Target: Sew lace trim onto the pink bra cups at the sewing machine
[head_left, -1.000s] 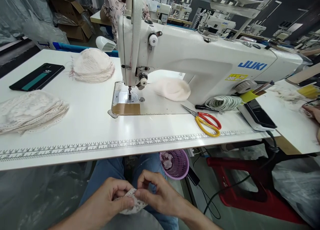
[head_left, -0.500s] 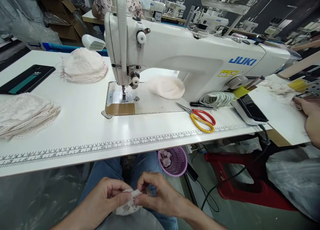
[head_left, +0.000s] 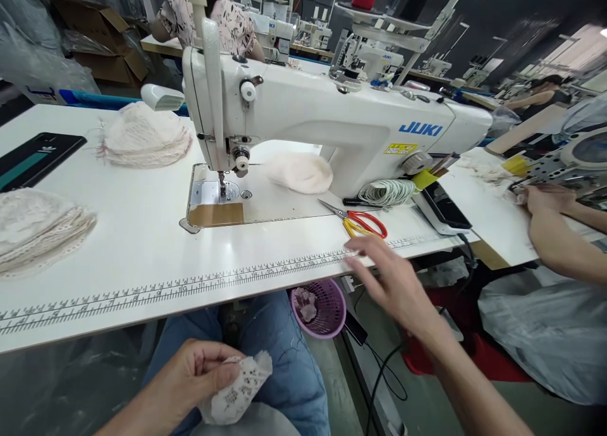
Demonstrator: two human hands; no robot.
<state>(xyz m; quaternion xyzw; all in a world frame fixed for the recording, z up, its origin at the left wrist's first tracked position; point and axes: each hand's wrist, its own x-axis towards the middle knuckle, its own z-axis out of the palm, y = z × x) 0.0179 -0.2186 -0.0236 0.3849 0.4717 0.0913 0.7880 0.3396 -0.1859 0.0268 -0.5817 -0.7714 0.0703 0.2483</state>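
Observation:
My left hand [head_left: 208, 373] pinches a small piece of white eyelet lace fabric [head_left: 239, 388] above my lap. Out over the table's front edge reaches my right hand [head_left: 386, 278], fingers apart and holding nothing. Its fingertips are close to the scissors [head_left: 365, 224], which have one red and one yellow handle and lie with blades pointing left. Part of the yellow handle is hidden by the hand. Behind stands a white sewing machine [head_left: 303, 100], with a pale oval fabric piece [head_left: 303, 172] on its bed.
Stacks of lace pieces [head_left: 145, 135] [head_left: 40, 227] and a dark phone-like object [head_left: 40, 157] lie at left. A coiled white cord [head_left: 386, 192] sits behind the scissors. Below the table is a purple basket [head_left: 332, 309]. A co-worker's hands [head_left: 550, 199] work at the right.
My right hand has let go of the lace piece and moved up and right toward the scissors. My left hand still holds the lace. The view has shifted slightly to the right.

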